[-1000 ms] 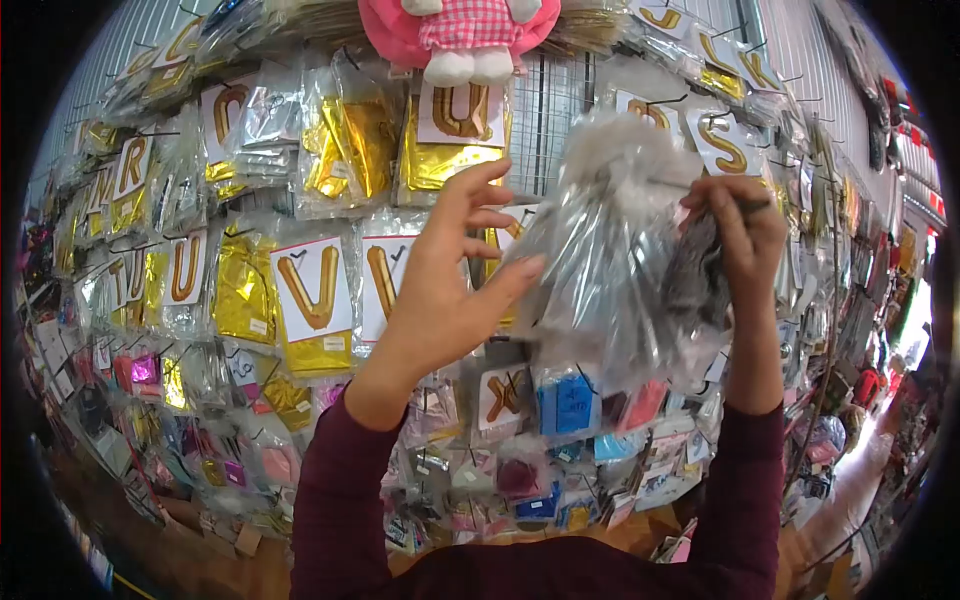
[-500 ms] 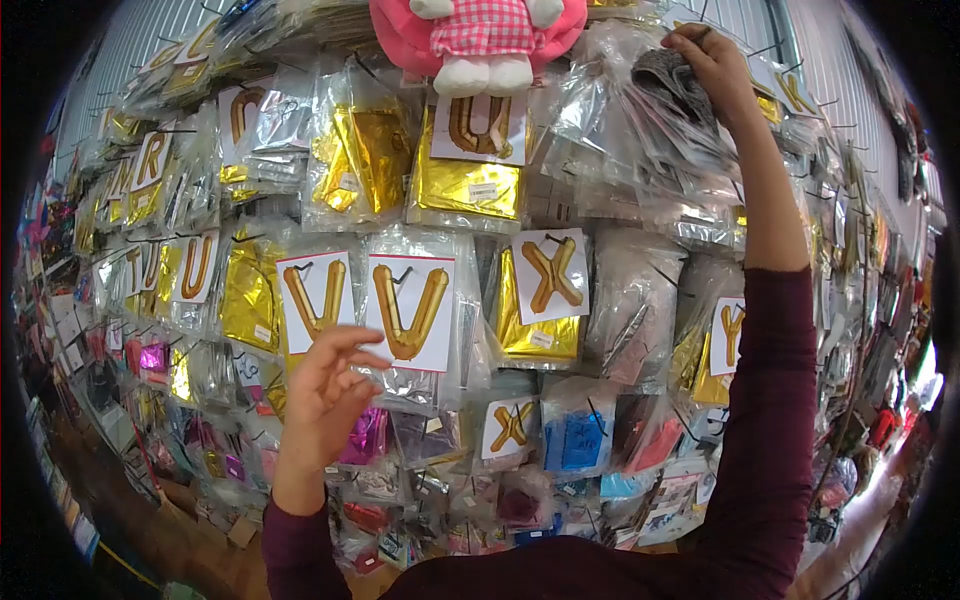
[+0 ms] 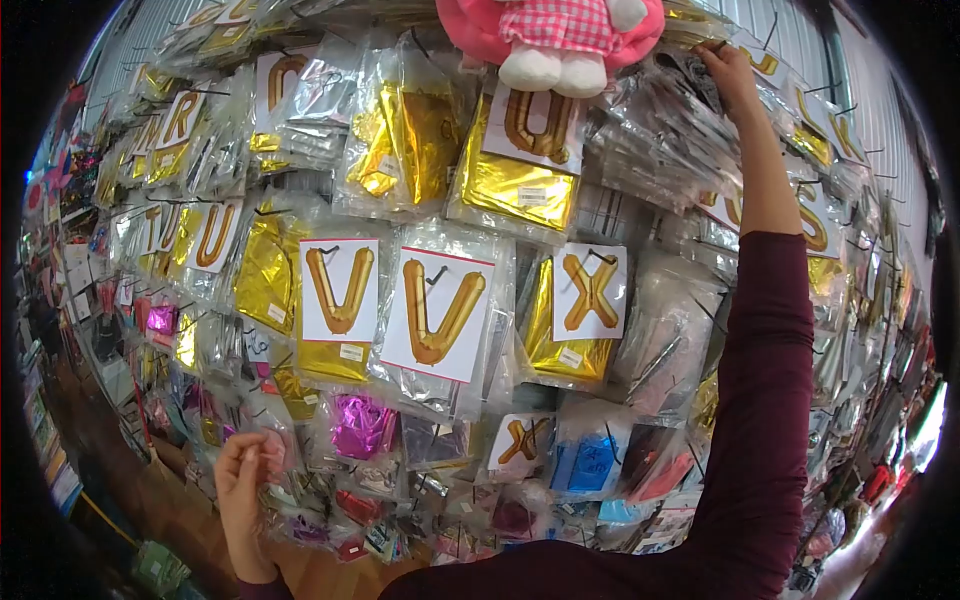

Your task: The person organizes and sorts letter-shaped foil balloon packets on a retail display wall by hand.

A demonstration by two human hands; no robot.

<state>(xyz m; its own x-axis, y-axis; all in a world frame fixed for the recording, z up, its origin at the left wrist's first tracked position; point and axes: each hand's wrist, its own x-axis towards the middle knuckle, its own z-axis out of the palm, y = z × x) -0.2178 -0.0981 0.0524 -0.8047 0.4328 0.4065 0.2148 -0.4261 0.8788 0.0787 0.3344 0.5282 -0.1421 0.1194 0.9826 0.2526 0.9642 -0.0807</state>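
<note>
Our right hand (image 3: 728, 72) pinched clear packets (image 3: 665, 140) on a hook, upper right; hanging looked nearly done. Left hand (image 3: 240, 475) w/ fingers together, empty, lower left.

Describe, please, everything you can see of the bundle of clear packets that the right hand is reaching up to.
The bundle of clear packets hangs high on the wall rack, right of the gold Q packet and below the pink plush toy. It is a thick stack of crinkled, glossy plastic bags, layered and fanned out, tilted down to the left. Their contents look silvery grey; no letter card shows. The right hand touches its top edge, fingers at the hook end. Whether the hand grips it cannot be told.
</note>
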